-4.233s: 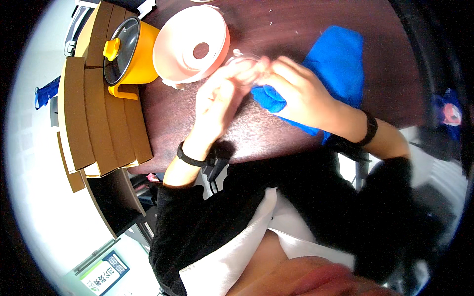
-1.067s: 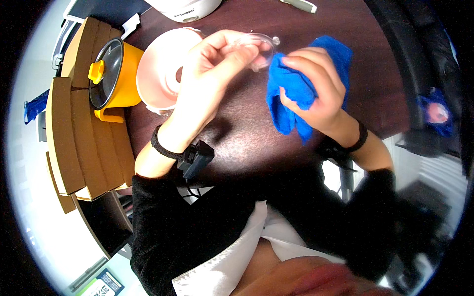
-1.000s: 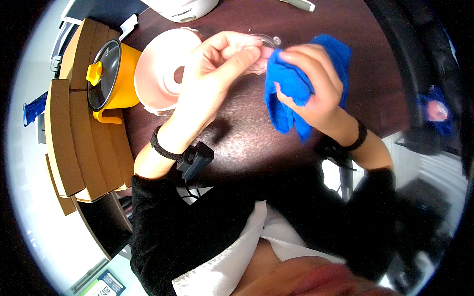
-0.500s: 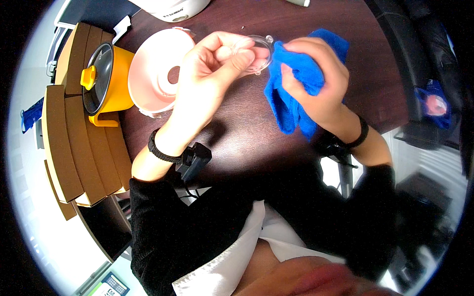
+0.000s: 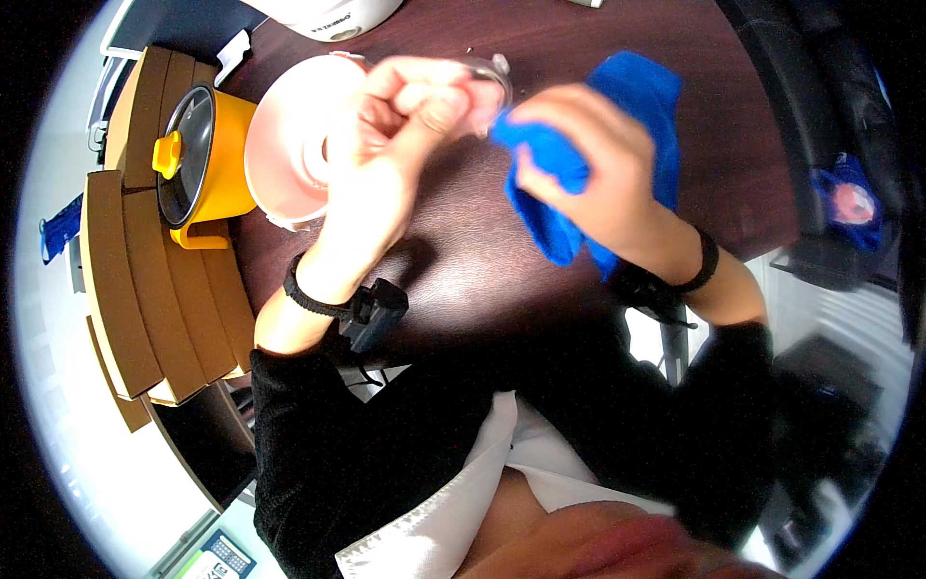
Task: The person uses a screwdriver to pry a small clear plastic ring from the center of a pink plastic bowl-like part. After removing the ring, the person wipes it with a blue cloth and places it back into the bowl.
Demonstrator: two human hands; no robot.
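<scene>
My left hand (image 5: 395, 145) has its fingers closed on a small clear round plastic piece (image 5: 494, 79) with little tabs, blurred in this view. My right hand (image 5: 598, 169) grips a blue cloth (image 5: 641, 87) bunched under its fingers, with the cloth's front edge close beside the clear piece. Whether the two touch is too blurred to tell. A pale pink plastic bowl-shaped part (image 5: 285, 150), with a hole in its middle, lies on the dark wooden desk (image 5: 473, 251) behind my left hand and is partly hidden by it.
At the left stand a yellow pot (image 5: 229, 145) with a dark glass lid and stacked brown cardboard boxes (image 5: 145, 289). A white appliance (image 5: 323, 14) is at the back. A dark padded chair (image 5: 791, 87) edges the desk on the right, with a blue-and-pink item (image 5: 854, 203) beyond.
The blue cloth in my right hand has shifted leftward toward the clear piece. My left hand has drawn slightly left, still holding that piece. Earlier, both hands were closer together over the desk.
</scene>
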